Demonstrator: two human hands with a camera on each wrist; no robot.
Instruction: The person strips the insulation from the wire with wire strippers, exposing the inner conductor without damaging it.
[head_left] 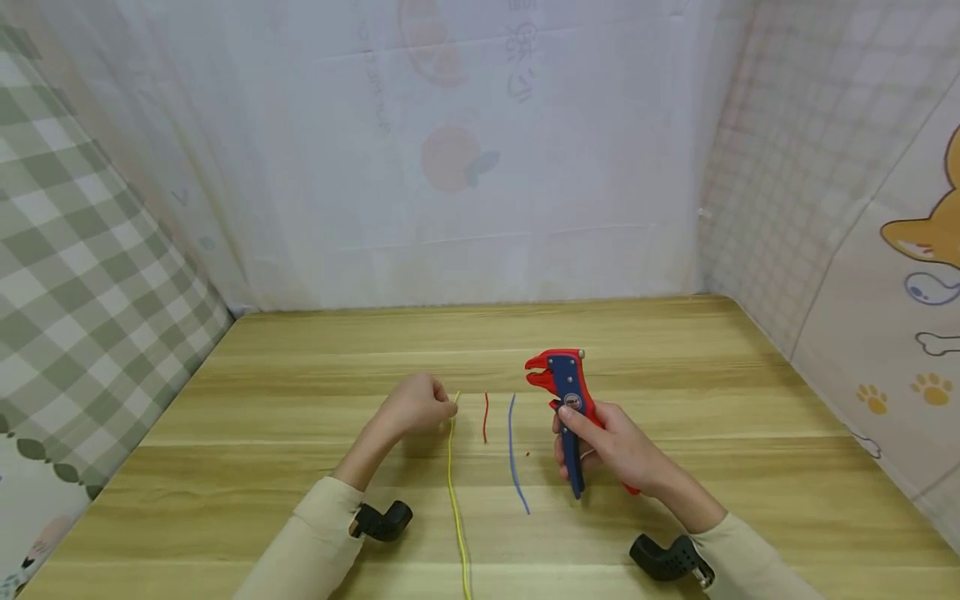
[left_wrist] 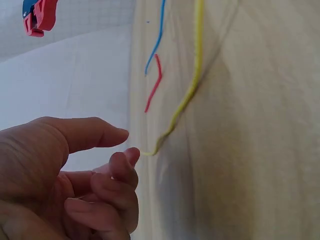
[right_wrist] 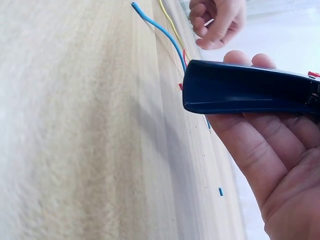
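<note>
A long yellow wire (head_left: 455, 500) runs down the table towards the front. At its far end is my left hand (head_left: 420, 404), fingers curled and the thumb apart from the index finger; in the left wrist view the end of the yellow wire (left_wrist: 172, 125) shows right at the fingertips. My right hand (head_left: 617, 443) grips a red and blue wire stripper (head_left: 567, 379) by its handles, with the jaws pointing left and parted. Between the hands lie a short red wire (head_left: 486, 419) and a longer blue wire (head_left: 513, 450).
A tiny red scrap (head_left: 527, 454) lies beside the blue wire. In the right wrist view a small blue scrap (right_wrist: 220, 191) lies on the wooden table (head_left: 300, 483). Hanging cloths, including a green checked cloth (head_left: 67, 275), enclose the table's back and sides.
</note>
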